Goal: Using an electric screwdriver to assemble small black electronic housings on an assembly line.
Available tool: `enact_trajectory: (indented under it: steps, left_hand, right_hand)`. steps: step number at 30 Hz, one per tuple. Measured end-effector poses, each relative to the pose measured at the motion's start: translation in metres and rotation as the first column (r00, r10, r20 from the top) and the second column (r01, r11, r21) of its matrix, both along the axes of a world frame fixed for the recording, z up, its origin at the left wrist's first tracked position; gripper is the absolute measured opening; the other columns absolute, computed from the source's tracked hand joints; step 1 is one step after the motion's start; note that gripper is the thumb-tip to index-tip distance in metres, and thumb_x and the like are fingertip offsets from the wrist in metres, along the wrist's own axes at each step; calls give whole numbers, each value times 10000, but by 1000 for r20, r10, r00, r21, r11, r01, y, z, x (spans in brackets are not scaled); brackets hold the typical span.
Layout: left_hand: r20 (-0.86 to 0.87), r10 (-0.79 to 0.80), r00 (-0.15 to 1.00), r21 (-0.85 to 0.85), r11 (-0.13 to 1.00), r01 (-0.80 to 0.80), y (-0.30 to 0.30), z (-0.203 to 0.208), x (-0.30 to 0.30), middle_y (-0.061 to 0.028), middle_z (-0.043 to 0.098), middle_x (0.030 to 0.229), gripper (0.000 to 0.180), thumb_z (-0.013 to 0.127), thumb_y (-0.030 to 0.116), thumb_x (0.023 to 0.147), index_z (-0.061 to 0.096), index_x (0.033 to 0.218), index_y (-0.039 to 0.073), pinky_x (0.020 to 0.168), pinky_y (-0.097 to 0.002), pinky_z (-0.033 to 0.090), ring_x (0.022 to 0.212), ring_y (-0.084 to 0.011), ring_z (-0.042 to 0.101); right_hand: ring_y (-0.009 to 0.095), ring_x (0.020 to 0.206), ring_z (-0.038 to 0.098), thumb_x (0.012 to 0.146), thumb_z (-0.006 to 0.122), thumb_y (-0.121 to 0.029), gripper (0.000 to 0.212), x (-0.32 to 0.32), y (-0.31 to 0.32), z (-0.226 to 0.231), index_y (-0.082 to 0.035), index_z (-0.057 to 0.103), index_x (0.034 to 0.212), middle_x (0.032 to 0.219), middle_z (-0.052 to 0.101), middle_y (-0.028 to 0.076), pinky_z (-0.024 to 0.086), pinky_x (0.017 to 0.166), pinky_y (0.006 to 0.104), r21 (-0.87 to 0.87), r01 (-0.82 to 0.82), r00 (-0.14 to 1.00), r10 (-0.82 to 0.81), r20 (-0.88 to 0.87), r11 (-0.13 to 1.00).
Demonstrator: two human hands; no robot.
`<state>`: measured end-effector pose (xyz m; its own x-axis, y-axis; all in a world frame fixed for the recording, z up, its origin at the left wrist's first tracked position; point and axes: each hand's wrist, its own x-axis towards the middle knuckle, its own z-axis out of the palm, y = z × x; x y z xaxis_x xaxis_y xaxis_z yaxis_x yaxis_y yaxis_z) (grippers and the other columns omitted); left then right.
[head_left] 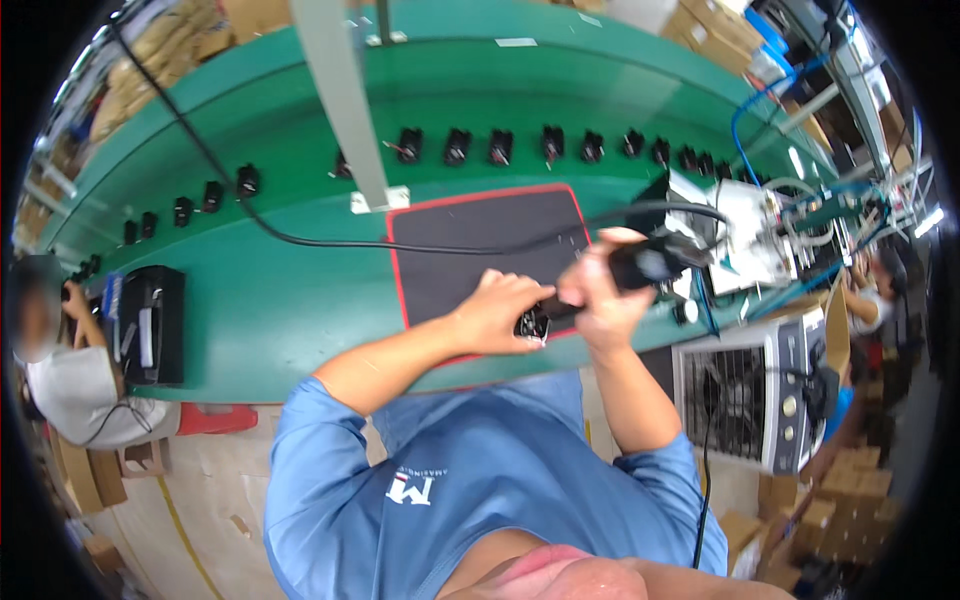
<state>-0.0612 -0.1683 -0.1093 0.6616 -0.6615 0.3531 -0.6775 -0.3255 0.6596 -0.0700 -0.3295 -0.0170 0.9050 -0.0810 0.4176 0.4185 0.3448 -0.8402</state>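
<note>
My left hand [500,312] is closed around a small black part [533,323] with shiny bits inside it, over the near edge of a dark mat with a red border [470,220]. In my right hand [605,295] is a black corded electric screwdriver [645,262], lying slantwise and smeared by motion. Its front end points toward the part in my left hand; whether the two touch I cannot tell. From its rear end a black cable [350,243] loops back across the mat and up to the upper left.
Several small black parts [500,146] stand in a row along the green bench [290,330]. A grey post [345,110] rises behind the mat. To the right are a machine with blue hoses [740,235] and a white appliance [750,400]. A black bin [155,325] and another person [80,385] are leftward.
</note>
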Motion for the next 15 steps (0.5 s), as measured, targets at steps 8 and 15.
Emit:
enact_trajectory:
  steps: [8, 15]
  left_hand:
    - [-17, 442, 897, 354, 842, -408, 164, 70, 15, -132, 559, 1220, 644, 739, 183, 681, 536, 1288, 113, 980, -491, 350, 1201, -320, 513]
    - [365, 799, 477, 522, 249, -816, 301, 20, 128, -53, 452, 1420, 795, 814, 148, 726, 424, 1418, 167, 1035, -546, 342, 1323, -287, 426]
  right_hand:
    - [118, 516, 459, 969, 551, -119, 333, -25, -56, 55, -53, 418, 1267, 724, 476, 44, 441, 472, 288, 62, 26, 999, -28, 44, 998]
    - [144, 542, 483, 994, 291, -654, 708, -30, -60, 12, -41, 437, 1317, 759, 496, 66, 442, 489, 302, 118, -48, 981, 69, -181, 992]
